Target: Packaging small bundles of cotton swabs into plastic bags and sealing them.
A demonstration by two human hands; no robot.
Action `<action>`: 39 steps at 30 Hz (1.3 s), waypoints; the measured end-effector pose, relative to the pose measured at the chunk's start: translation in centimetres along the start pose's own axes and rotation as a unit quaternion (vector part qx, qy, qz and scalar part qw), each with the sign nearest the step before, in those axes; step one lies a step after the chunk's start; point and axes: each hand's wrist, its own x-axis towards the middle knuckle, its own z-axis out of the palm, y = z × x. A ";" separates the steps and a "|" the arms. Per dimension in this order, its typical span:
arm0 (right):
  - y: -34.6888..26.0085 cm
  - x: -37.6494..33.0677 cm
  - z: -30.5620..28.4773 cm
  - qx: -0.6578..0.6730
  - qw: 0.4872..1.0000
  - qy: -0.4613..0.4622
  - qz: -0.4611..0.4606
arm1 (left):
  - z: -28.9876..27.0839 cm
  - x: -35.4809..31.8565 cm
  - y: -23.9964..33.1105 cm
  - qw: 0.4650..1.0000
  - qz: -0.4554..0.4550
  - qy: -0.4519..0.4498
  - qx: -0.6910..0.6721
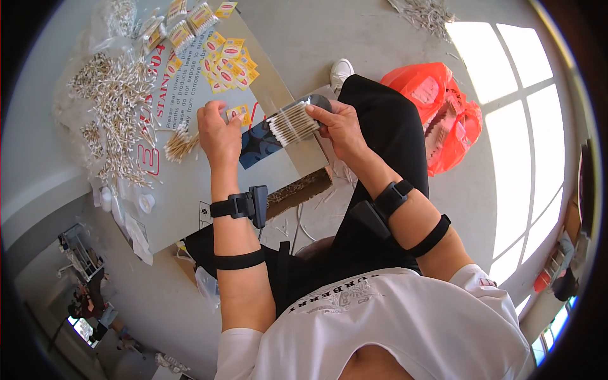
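My right hand (344,128) pinches a small clear pack of cotton swabs (292,126), the swabs lined up in rows. Behind that pack shows a dark grey rounded piece, partly hidden by my fingers. My left hand (219,134) is closed, its thumb and fingertips at a small yellow and white printed card (240,114). Just beside the left wrist lies a loose bundle of cotton swabs (182,144). Under the pack, a dark blue patterned patch (258,151) shows on the tabletop.
A big heap of loose cotton swabs (120,107) covers the table's left side. Yellow cards (229,65) lie at the back, near filled swab packs (190,24). An open box (297,192) sits below the table's near edge. A red plastic bag (456,136) stands on the floor at right.
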 end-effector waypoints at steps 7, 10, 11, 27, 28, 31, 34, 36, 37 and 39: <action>-0.1 -0.2 0.5 0.017 1.000 -0.009 -0.006 | -1.0 0.9 -1.1 0.997 0.022 -0.071 0.037; 0.0 0.0 0.1 0.019 1.000 -0.003 -0.004 | -0.4 0.3 -0.6 0.998 0.051 -0.021 0.040; 0.0 0.1 0.0 0.010 1.000 -0.003 -0.004 | -0.4 0.1 -0.4 0.998 0.053 -0.021 0.041; 0.2 0.1 -0.2 0.016 1.000 -0.009 0.018 | -0.3 -1.4 -1.2 0.997 -0.012 0.069 0.015; 0.1 0.1 -0.2 0.010 1.000 -0.014 0.018 | -0.1 -1.4 -0.8 0.992 -0.019 0.105 0.072; 0.0 0.0 -0.2 0.009 1.000 -0.018 0.015 | -0.1 -0.8 0.5 0.993 -0.116 0.011 -0.003; -0.2 0.0 -0.2 0.011 1.000 -0.014 0.015 | -0.5 -0.7 0.8 0.995 -0.102 -0.001 -0.008; 0.0 0.0 0.1 0.010 1.000 -0.015 0.019 | -0.8 -0.9 -0.6 0.991 -0.100 0.004 -0.088; 0.0 0.0 0.3 0.012 0.999 -0.021 0.022 | -1.0 -1.1 -1.3 0.981 -0.096 0.008 -0.169; 0.0 0.1 -0.1 0.013 1.000 -0.015 0.024 | -1.0 -2.0 1.0 0.949 -0.155 -0.005 -0.273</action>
